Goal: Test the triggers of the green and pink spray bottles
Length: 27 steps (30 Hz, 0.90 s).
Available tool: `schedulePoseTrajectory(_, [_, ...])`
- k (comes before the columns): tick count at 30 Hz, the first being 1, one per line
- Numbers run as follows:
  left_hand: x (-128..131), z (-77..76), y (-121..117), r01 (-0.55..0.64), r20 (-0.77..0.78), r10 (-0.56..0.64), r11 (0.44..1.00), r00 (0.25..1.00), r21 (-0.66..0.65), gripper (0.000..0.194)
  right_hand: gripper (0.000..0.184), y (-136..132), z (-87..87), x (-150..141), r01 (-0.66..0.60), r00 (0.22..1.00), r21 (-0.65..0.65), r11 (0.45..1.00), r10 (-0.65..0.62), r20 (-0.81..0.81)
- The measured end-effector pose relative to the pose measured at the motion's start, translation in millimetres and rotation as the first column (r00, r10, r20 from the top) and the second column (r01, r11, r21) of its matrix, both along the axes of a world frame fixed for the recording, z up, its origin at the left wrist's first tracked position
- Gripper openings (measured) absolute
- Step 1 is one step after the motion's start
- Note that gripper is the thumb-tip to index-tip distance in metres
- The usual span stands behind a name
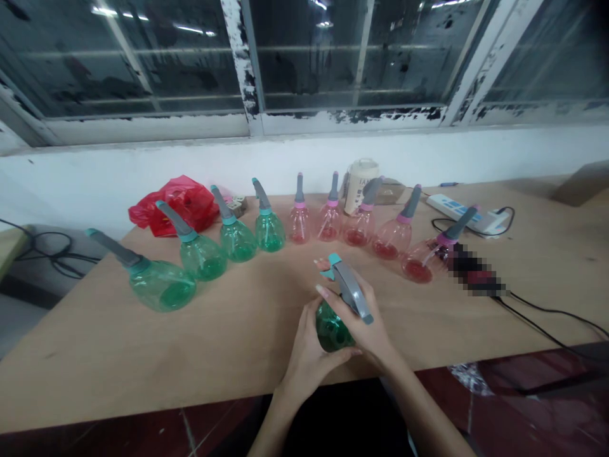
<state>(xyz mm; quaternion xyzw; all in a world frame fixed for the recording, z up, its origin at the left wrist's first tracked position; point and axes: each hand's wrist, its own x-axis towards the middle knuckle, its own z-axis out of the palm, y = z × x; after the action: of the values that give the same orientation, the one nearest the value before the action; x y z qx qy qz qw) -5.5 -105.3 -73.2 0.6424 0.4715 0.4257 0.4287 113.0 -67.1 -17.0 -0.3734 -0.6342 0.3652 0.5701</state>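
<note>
Table (pixel 228 343) bears pink bottles (pixel 358 228) and red bag (pixel 183 204) beyond the held bottle (pixel 332 327)

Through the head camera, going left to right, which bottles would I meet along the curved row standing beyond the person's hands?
Leftmost green bottle, second green bottle, third green bottle, fourth green bottle, first pink bottle, second pink bottle, third pink bottle, fourth pink bottle, rightmost pink bottle.

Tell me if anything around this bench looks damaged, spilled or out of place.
The window frame looks damaged: its white paint is flaking, exposing dark patches. Crumpled shiny material on the floor at the right looks like stray litter. I see no spill, and none of the bottles lies on its side.
</note>
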Motion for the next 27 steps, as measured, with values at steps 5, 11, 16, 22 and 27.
schedulePoseTrajectory(5, [0.1,0.6,1.3,0.012,0.017,-0.012,1.0,1.0,0.024,0.085,0.031,0.2,-1.4,-0.5,-0.015,1.0,-0.032,0.999,0.014,-0.019])
schedulePoseTrajectory(11, [0.2,3.0,1.2,0.003,0.019,-0.003,1.0,1.0,0.014,0.088,0.029,2.2,1.6,0.4,0.021,1.0,-0.013,1.0,-0.021,0.021])
schedulePoseTrajectory(16, [0.8,4.3,1.4,0.016,0.04,-0.017,1.0,0.999,0.005,0.087,0.02,3.6,9.7,0.1,0.048,0.995,0.015,0.999,-0.049,0.087])
schedulePoseTrajectory(22, [1.8,-1.3,1.8,-0.007,0.052,0.005,0.999,0.999,0.037,0.089,0.011,6.6,7.0,-1.3,0.106,0.984,0.045,0.993,-0.111,0.139])
schedulePoseTrajectory(27, [1.0,-3.2,2.5,-0.002,0.044,0.002,1.0,0.999,0.018,0.088,0.006,5.6,8.1,0.1,0.072,0.989,0.064,0.995,-0.08,0.124])
